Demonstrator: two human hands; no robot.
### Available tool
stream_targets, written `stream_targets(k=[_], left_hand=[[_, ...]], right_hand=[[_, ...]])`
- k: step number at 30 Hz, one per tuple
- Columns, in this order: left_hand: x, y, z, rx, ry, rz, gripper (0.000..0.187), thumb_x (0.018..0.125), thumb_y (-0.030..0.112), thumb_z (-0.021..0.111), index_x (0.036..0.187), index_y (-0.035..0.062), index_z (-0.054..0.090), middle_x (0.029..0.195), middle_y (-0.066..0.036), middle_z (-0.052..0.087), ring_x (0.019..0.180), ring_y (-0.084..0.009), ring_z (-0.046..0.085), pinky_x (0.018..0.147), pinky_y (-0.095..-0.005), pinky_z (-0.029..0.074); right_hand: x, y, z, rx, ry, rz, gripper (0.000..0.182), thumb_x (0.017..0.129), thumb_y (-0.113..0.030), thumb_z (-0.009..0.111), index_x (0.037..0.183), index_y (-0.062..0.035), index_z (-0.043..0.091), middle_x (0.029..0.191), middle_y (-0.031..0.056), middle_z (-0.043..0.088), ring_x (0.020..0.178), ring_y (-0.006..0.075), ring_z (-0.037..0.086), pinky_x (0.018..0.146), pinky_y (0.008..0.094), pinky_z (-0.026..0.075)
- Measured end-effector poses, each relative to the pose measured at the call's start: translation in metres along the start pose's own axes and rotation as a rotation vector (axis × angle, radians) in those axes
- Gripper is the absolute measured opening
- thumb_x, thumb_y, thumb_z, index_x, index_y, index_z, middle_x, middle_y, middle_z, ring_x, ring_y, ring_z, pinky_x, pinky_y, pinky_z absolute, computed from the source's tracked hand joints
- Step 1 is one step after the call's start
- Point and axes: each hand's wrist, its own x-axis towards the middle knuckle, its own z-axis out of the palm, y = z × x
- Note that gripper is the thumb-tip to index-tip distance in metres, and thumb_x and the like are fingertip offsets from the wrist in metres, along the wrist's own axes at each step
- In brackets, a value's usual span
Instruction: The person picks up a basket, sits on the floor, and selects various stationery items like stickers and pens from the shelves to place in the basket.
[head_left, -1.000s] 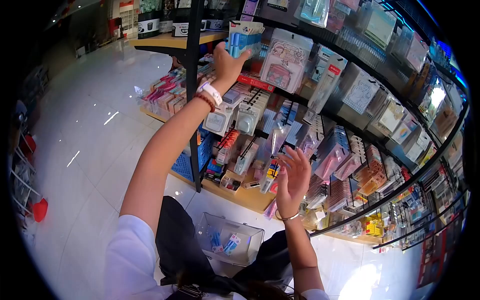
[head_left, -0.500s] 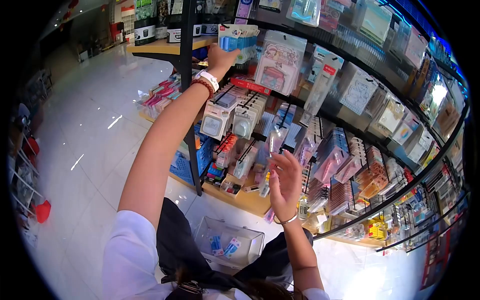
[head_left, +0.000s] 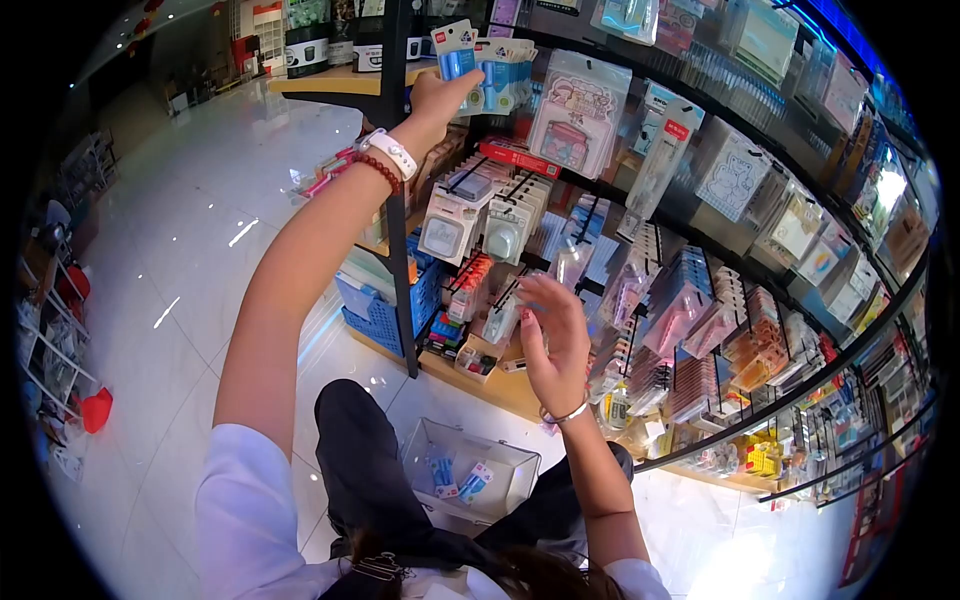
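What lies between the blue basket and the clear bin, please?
Head view: the wooden shelf's edge, the black post's foot, then a strip of white floor.

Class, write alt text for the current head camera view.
A left hand holds a blue-and-white carded pack at a black shop rack; the right hand is open. A greyish see-through basket between the knees holds similar packs.

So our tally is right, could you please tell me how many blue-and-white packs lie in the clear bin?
2: the left pack and the right pack, beside each other on the bottom of the clear bin.
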Motion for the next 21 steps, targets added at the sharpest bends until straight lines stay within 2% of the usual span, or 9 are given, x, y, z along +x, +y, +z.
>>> stream_targets(k=[5, 7, 8, 10, 13, 15, 17, 19, 21], left_hand=[[-0.059, 0.004, -0.003, -0.178, -0.079, -0.027, 0.028, 0.068, 0.018, 0.067, 0.084, -0.0035, 0.06, 0.077, -0.006, 0.061, 0.065, -0.0095, 0.056, 0.058, -0.025, 0.047], [-0.12, 0.01, -0.004, -0.193, -0.072, 0.071, 0.048, 0.069, 0.018, 0.071, 0.103, -0.0039, 0.046, 0.093, -0.007, 0.056, 0.078, -0.0116, 0.056, 0.066, -0.0239, 0.047], [-0.161, 0.014, -0.003, -0.188, -0.119, 0.104, 0.04, 0.074, 0.014, 0.065, 0.105, -0.001, 0.046, 0.097, -0.006, 0.054, 0.088, -0.0115, 0.053, 0.075, -0.0245, 0.044], [-0.243, 0.016, 0.0, -0.247, -0.207, -0.061, 0.048, 0.073, 0.007, 0.065, 0.113, 0.0008, 0.039, 0.105, -0.009, 0.051, 0.1, -0.0159, 0.05, 0.087, -0.0292, 0.041], [-0.337, -0.027, 0.007, -0.416, -0.167, -0.26, 0.052, 0.074, 0.003, 0.064, 0.117, 0.0015, 0.034, 0.109, -0.011, 0.048, 0.104, -0.0175, 0.048, 0.088, -0.0309, 0.041], [-0.386, -0.061, 0.012, -0.404, -0.098, -0.384, 0.049, 0.074, 0.002, 0.063, 0.115, 0.0008, 0.035, 0.108, -0.011, 0.047, 0.1, -0.0158, 0.049, 0.085, -0.0305, 0.043], [-0.436, -0.104, 0.011, -0.31, -0.146, -0.558, 0.048, 0.073, 0.004, 0.065, 0.112, 0.0012, 0.038, 0.106, -0.01, 0.049, 0.095, -0.0142, 0.051, 0.081, -0.029, 0.044], [-0.486, -0.159, 0.008, -0.098, -0.128, -0.619, 0.041, 0.076, 0.018, 0.066, 0.105, -0.0013, 0.044, 0.095, -0.009, 0.055, 0.085, -0.0143, 0.055, 0.072, -0.0268, 0.046], [-0.529, -0.205, -0.003, 0.057, -0.126, -0.803, 0.036, 0.077, 0.023, 0.064, 0.097, -0.0017, 0.05, 0.086, -0.009, 0.059, 0.078, -0.0143, 0.057, 0.069, -0.0264, 0.046]], right_hand=[[0.002, 0.001, 0.009, 0.042, 0.042, 0.017, 0.042, 0.08, 0.001, 0.05, 0.12, -0.0002, 0.037, 0.111, 0.0138, 0.049, 0.102, 0.0202, 0.05, 0.084, 0.0321, 0.043], [0.001, 0.003, 0.01, 0.05, 0.097, -0.001, 0.054, 0.078, -0.001, 0.055, 0.127, -0.0012, 0.031, 0.119, 0.0156, 0.045, 0.108, 0.0226, 0.047, 0.087, 0.0345, 0.042], [0.0, -0.001, 0.01, 0.004, 0.09, -0.017, 0.058, 0.077, -0.002, 0.057, 0.128, -0.0016, 0.03, 0.122, 0.0159, 0.043, 0.112, 0.0225, 0.045, 0.088, 0.0346, 0.042], [-0.01, -0.006, 0.005, -0.042, 0.084, -0.012, 0.062, 0.076, -0.002, 0.059, 0.129, -0.002, 0.028, 0.124, 0.0162, 0.041, 0.115, 0.0224, 0.042, 0.088, 0.0347, 0.041], [-0.056, -0.003, -0.007, -0.177, -0.154, 0.174, 0.067, 0.073, -0.004, 0.063, 0.13, -0.0027, 0.029, 0.125, 0.0165, 0.041, 0.116, 0.0216, 0.042, 0.09, 0.0345, 0.04], [-0.109, 0.033, -0.004, 0.024, -0.113, 0.421, 0.053, 0.072, -0.005, 0.064, 0.12, -0.0012, 0.043, 0.106, 0.0158, 0.056, 0.096, 0.0196, 0.056, 0.078, 0.031, 0.046], [-0.184, 0.085, 0.001, -0.14, -0.08, 0.642, 0.033, 0.073, -0.005, 0.062, 0.104, 0.0019, 0.054, 0.078, 0.0112, 0.062, 0.07, 0.0159, 0.059, 0.061, 0.0275, 0.046], [-0.249, 0.123, 0.011, -0.337, 0.04, 0.631, 0.016, 0.074, -0.005, 0.06, 0.088, 0.0033, 0.057, 0.061, 0.0067, 0.058, 0.055, 0.0096, 0.052, 0.049, 0.0253, 0.04], [-0.312, 0.155, 0.014, -0.117, 0.068, 1.002, 0.012, 0.076, -0.007, 0.059, 0.082, 0.003, 0.055, 0.063, 0.0059, 0.058, 0.055, 0.0073, 0.052, 0.046, 0.0254, 0.041]])
